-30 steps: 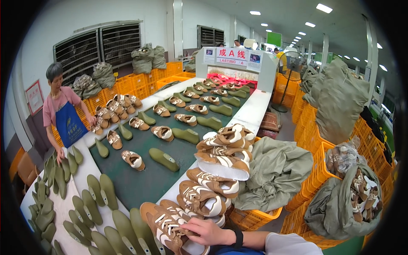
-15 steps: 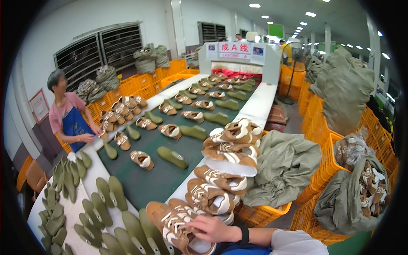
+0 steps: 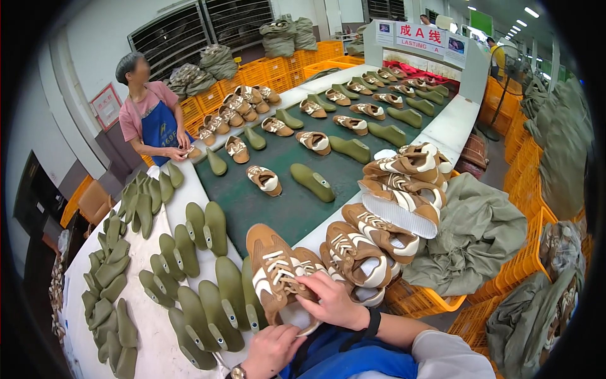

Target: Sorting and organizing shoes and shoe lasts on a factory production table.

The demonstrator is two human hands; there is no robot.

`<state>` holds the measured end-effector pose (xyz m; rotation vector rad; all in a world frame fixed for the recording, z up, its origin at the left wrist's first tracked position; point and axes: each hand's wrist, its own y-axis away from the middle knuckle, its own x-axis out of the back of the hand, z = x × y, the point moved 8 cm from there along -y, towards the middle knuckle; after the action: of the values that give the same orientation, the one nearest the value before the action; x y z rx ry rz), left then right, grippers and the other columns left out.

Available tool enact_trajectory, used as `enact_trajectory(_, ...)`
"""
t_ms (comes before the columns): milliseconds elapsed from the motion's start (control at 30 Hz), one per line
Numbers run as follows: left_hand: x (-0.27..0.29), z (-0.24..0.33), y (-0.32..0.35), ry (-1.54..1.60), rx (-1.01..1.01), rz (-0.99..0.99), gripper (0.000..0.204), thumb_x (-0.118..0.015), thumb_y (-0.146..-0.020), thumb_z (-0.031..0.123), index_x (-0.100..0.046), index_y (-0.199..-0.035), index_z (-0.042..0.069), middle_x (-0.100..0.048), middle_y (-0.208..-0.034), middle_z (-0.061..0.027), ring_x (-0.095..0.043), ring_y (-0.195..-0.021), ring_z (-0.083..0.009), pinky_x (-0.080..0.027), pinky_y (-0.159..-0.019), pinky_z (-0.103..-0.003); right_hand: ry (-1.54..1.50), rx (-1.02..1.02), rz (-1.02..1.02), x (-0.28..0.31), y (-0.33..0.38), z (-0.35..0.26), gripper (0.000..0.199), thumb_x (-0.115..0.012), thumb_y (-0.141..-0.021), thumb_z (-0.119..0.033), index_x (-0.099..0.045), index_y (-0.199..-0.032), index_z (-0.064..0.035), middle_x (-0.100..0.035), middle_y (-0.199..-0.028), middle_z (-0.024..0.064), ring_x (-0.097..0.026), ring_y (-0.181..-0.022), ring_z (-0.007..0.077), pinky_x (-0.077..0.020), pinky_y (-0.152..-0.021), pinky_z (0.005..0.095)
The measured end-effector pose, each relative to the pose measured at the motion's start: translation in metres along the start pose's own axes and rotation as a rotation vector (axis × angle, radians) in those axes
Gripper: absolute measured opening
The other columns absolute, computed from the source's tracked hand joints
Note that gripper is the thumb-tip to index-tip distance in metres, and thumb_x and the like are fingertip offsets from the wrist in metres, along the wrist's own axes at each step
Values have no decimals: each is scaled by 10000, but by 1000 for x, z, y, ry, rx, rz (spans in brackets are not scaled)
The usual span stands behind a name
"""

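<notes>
Close in front of me a brown sneaker (image 3: 268,262) with white stripes and laces is tilted, its toe pointing away. My left hand (image 3: 271,350) grips it at the heel edge. My right hand (image 3: 332,302) is closed on its lace and tongue area, fingers bent at the collar. More brown sneakers (image 3: 353,249) are piled just beyond my right hand, one upturned with its pale sole showing. Left of the held sneaker, several green shoe lasts (image 3: 230,284) lie in rows on the white tabletop (image 3: 192,249).
A dark green conveyor belt (image 3: 278,218) carries sneakers and lasts toward a white machine hood (image 3: 379,47). Across it, a person in a blue apron (image 3: 161,123) handles a shoe. Orange crates (image 3: 420,300) and a grey-green cloth (image 3: 476,237) stand at right.
My left hand has come into view and taken hold of the sneaker's heel. My right hand stays at the laces. The view has shifted left and down.
</notes>
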<state>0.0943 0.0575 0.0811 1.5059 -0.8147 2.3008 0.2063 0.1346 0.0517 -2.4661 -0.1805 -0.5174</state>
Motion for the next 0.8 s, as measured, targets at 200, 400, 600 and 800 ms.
enact_trajectory(200, 27, -52, -29, -88, 117, 72, 122, -673, -732, 122, -596, -805, 63, -600, -709, -90, -600, -621, -274, -477, -534, -359, -83, 2, -158, -7, 9, 11, 461, -652, -791, -192, -519, -1212, -62, -534, -1094, 132, -584, -928, 293, -493, -769, 347)
enact_trajectory(400, -6, -39, -42, 69, -17, -132, 126, -668, -758, 131, -615, -828, 40, -614, -714, -112, -604, -607, -278, -485, -526, -346, -180, 49, -224, -25, 21, 8, 495, -678, -778, -229, -505, -1213, -68, -584, -1060, 127, -620, -875, 283, -518, -665, 320)
enact_trajectory(600, 27, -185, -100, -190, 208, 150, 138, -622, -783, 171, -592, -888, 85, -590, -627, -142, -607, -599, -319, -480, -504, -389, -134, 34, -398, -53, 38, 37, 223, -645, -800, -247, -609, -893, -47, -597, -776, 98, -607, -694, 285, -484, -586, 365)
enact_trajectory(800, -29, -423, -72, -599, 786, -308, 755, -646, -761, 384, -294, -1387, 150, -657, -885, -170, -644, -796, -334, -509, -708, -445, -154, 94, -473, -58, 52, 42, 206, -632, -817, -255, -599, -913, -76, -586, -792, 70, -607, -689, 253, -484, -568, 335)
